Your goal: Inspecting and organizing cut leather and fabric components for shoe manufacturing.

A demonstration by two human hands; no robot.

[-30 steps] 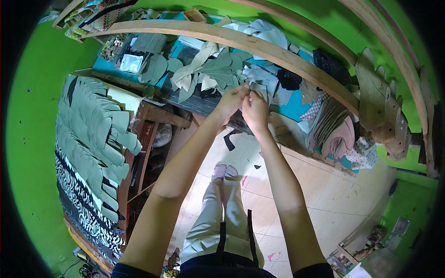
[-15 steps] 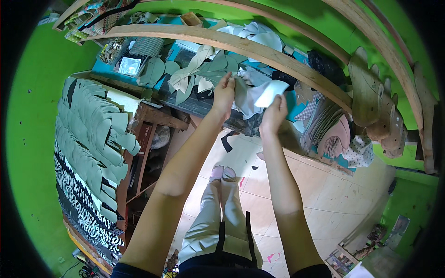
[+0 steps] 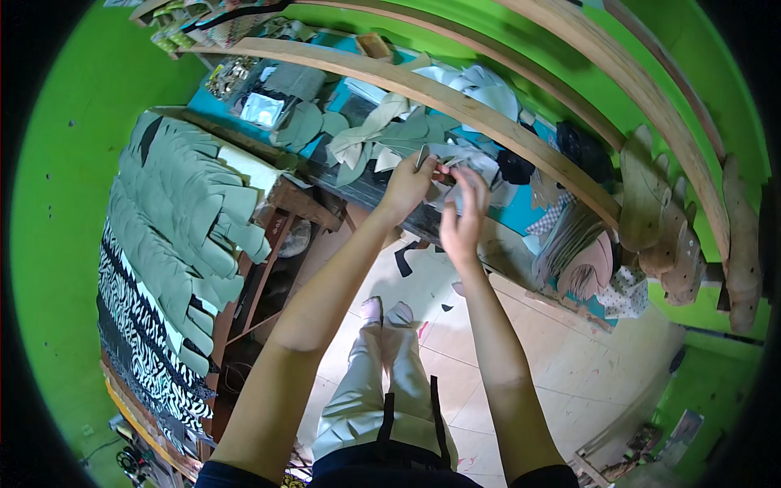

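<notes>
Over the bench's front edge, my left hand [image 3: 407,191] is closed with its fingertips pinched together. A small dark thing shows at those fingertips, too small to name. Close beside it on the right, my right hand [image 3: 465,213] is raised with its fingers stretched and a little apart, and nothing shows in it. Behind the hands lie pale white cut pieces [image 3: 480,163], partly hidden by the fingers. Left of them is a loose heap of grey-green cut pieces [image 3: 407,134] on the dark board [image 3: 358,185].
At left, a stand bears layered grey-green pieces [image 3: 175,195] and zebra-print material [image 3: 142,325]. A wooden rail [image 3: 366,75] crosses above the bench. Stacked pinkish curved pieces [image 3: 582,264] and hanging wooden shoe-shaped forms [image 3: 643,195] are at right. Dark scraps [image 3: 403,262] lie on the tiled floor.
The white piece has left my right hand, whose fingers have opened. Both hands have drawn closer together. The view has shifted, so the bench appears further right.
</notes>
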